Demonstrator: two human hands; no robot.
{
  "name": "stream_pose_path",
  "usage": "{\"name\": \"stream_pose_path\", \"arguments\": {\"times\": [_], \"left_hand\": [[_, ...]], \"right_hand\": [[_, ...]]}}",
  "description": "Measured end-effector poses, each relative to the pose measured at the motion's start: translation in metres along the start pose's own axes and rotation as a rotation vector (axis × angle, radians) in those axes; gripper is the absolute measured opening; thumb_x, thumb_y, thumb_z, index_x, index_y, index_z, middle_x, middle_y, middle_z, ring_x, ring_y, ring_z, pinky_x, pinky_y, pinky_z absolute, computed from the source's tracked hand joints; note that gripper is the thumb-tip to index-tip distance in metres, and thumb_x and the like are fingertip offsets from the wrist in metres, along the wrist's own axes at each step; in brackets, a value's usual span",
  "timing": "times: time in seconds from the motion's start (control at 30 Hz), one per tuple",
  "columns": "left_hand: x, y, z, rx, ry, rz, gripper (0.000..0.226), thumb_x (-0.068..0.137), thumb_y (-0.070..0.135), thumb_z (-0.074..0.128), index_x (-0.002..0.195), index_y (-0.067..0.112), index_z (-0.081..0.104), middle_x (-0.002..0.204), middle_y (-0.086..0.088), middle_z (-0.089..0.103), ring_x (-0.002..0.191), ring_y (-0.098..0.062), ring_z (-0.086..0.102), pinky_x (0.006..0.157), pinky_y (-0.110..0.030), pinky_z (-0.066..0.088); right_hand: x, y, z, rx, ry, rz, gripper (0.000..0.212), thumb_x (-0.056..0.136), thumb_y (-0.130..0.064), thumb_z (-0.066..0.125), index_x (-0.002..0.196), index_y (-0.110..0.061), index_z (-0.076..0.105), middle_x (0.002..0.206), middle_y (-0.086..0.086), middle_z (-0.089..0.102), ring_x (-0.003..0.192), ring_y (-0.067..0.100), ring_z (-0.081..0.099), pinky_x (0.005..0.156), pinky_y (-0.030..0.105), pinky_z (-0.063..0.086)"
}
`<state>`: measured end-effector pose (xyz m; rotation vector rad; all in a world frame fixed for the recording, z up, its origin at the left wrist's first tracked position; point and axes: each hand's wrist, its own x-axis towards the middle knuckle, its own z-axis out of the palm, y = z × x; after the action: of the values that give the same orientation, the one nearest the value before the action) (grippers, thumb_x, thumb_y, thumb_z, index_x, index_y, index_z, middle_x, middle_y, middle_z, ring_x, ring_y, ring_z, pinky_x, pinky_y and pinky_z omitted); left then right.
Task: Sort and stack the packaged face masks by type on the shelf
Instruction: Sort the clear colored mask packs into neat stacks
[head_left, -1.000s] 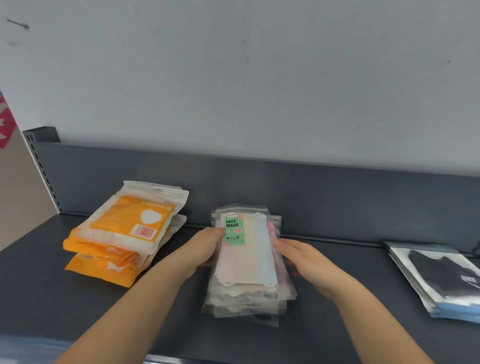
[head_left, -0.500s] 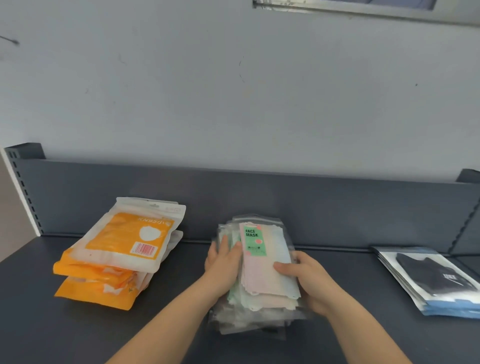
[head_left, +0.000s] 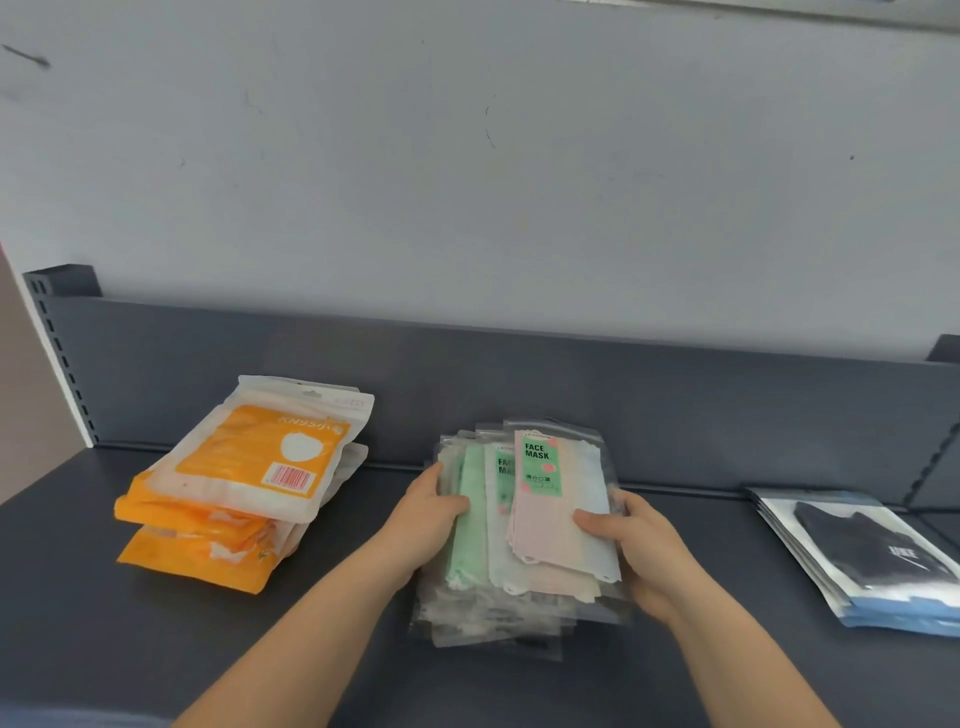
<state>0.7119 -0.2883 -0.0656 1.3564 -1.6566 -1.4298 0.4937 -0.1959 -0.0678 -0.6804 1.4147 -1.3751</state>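
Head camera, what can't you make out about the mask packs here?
Black mask stack: head view, cut off by the right edge; count unclear.
Pastel stack, lower packs: head view, covered by the top packs.
Left hand and right hand fingertips: head view, hidden behind or under that stack.
Orange packs, small print: head view, too blurred.

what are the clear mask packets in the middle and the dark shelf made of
Stack of clear pastel face mask packets: thin transparent plastic film, glossy; masks show through, edges crinkle and glint. Dark grey shelf: probably painted metal, matte; even coat, slotted upright at its left.
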Motion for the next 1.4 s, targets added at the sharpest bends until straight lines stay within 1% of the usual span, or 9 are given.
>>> {"name": "stream_pose_path", "arguments": {"times": [0.23, 0.33, 0.47, 0.57, 0.8, 1.0, 1.13, 1.23, 1.4], "left_hand": [[-0.002, -0.001, 0.003, 0.051, 0.019, 0.021, 0.059, 0.099, 0.021, 0.050, 0.154, 0.021, 0.028, 0.156, -0.002, 0.034, 0.135, -0.020, 0.043, 0.108, -0.033, 0.039], [-0.006, 0.002, 0.006, 0.078, 0.026, 0.055, 0.057, 0.101, 0.021, 0.046, 0.154, 0.022, 0.026, 0.157, 0.001, 0.033, 0.133, -0.018, 0.043, 0.107, -0.031, 0.038], [-0.007, -0.001, 0.015, 0.387, 0.018, 0.142, 0.057, 0.103, 0.035, 0.034, 0.157, 0.026, 0.016, 0.166, 0.003, 0.002, 0.153, -0.019, 0.001, 0.123, -0.039, 0.010], [-0.006, 0.002, 0.021, 0.544, 0.045, 0.106, 0.057, 0.103, 0.043, 0.030, 0.157, 0.032, 0.014, 0.165, 0.009, -0.007, 0.152, -0.021, -0.008, 0.122, -0.052, 0.007], [-0.017, 0.011, 0.033, 0.661, 0.075, 0.185, 0.058, 0.102, 0.039, 0.025, 0.158, 0.025, 0.013, 0.164, 0.011, 0.015, 0.152, -0.018, -0.010, 0.121, -0.053, -0.004], [-0.030, 0.030, 0.037, 0.521, 0.017, 0.184, 0.057, 0.105, 0.039, 0.023, 0.158, 0.024, 0.008, 0.142, 0.008, 0.047, 0.140, -0.017, 0.031, 0.122, -0.045, 0.003], [-0.036, 0.035, 0.036, 0.381, -0.004, 0.177, 0.052, 0.106, 0.044, 0.022, 0.156, 0.036, 0.012, 0.139, 0.016, 0.047, 0.146, -0.018, 0.026, 0.123, -0.044, 0.007], [-0.033, 0.028, 0.032, 0.374, -0.008, 0.180, 0.051, 0.104, 0.052, 0.016, 0.154, 0.040, 0.017, 0.155, 0.020, 0.030, 0.150, -0.014, 0.017, 0.124, -0.044, 0.002], [-0.016, 0.013, 0.021, 0.434, 0.050, 0.223, 0.042, 0.105, 0.042, 0.030, 0.147, 0.045, 0.035, 0.149, 0.023, 0.042, 0.144, -0.007, 0.031, 0.123, -0.044, 0.011]], "right_hand": [[-0.002, -0.004, -0.008, 0.039, -0.029, 0.062, 0.031, 0.084, 0.007, 0.065, 0.109, -0.004, 0.050, 0.112, 0.019, 0.070, 0.099, 0.036, 0.068, 0.069, 0.043, 0.058], [0.001, -0.002, -0.010, 0.074, -0.060, 0.090, 0.036, 0.084, 0.008, 0.064, 0.116, -0.002, 0.049, 0.115, 0.019, 0.069, 0.102, 0.037, 0.067, 0.064, 0.040, 0.058], [0.008, 0.006, -0.011, 0.113, -0.112, 0.130, 0.054, 0.084, 0.006, 0.065, 0.133, 0.002, 0.042, 0.119, 0.019, 0.069, 0.105, 0.038, 0.068, 0.069, 0.043, 0.060], [0.008, 0.008, -0.011, 0.115, -0.157, 0.121, 0.052, 0.087, 0.006, 0.062, 0.135, 0.003, 0.041, 0.118, 0.018, 0.070, 0.102, 0.035, 0.071, 0.071, 0.044, 0.060], [0.000, 0.005, -0.012, 0.142, -0.117, 0.067, 0.046, 0.088, 0.009, 0.062, 0.125, -0.011, 0.044, 0.119, 0.015, 0.066, 0.102, 0.034, 0.068, 0.062, 0.041, 0.060], [-0.003, -0.002, -0.010, 0.194, -0.153, 0.063, 0.044, 0.088, 0.008, 0.061, 0.127, -0.010, 0.052, 0.112, 0.012, 0.073, 0.099, 0.033, 0.070, 0.064, 0.042, 0.060], [-0.003, -0.004, -0.011, 0.184, -0.163, 0.052, 0.035, 0.089, 0.007, 0.060, 0.119, -0.010, 0.056, 0.111, 0.010, 0.073, 0.102, 0.033, 0.069, 0.067, 0.043, 0.060], [0.000, -0.002, -0.014, 0.154, -0.111, 0.047, 0.034, 0.088, 0.007, 0.061, 0.117, -0.009, 0.055, 0.109, 0.011, 0.074, 0.101, 0.033, 0.069, 0.071, 0.047, 0.059], [0.003, 0.000, -0.024, 0.152, -0.068, 0.060, 0.035, 0.087, 0.008, 0.061, 0.118, -0.007, 0.056, 0.108, 0.013, 0.075, 0.101, 0.036, 0.070, 0.078, 0.050, 0.059]]}}
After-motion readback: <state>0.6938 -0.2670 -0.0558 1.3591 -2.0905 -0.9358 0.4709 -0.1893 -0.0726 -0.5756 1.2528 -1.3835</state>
